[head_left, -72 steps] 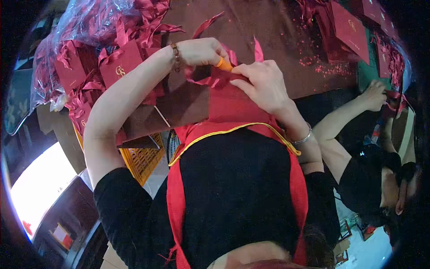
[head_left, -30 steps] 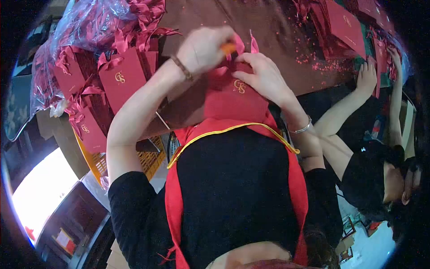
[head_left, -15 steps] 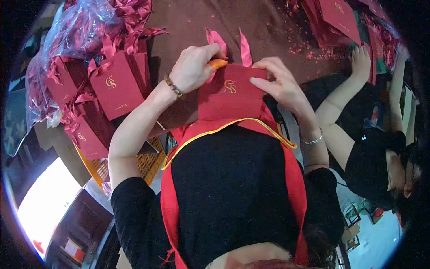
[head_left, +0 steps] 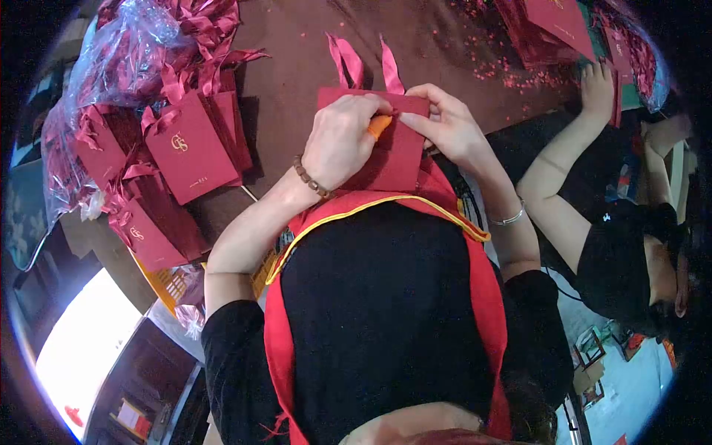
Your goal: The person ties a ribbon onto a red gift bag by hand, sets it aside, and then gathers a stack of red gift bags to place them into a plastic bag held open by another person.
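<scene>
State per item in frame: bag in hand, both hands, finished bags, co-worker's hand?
red gift bag: flat on table, ribbon handles up
left hand: gripping bag's top edge, orange fingertip cover on
right hand: pinching bag's top edge
stacked bags: lying flat, overlapped
co-worker's hand: flat on table

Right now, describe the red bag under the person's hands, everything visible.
The red gift bag looks like matte paper, flat on the brown table at its near edge. Two pinkish-red ribbon ends stick up from its top. The left hand, wearing an orange finger cot, and the right hand press its upper edge.
</scene>
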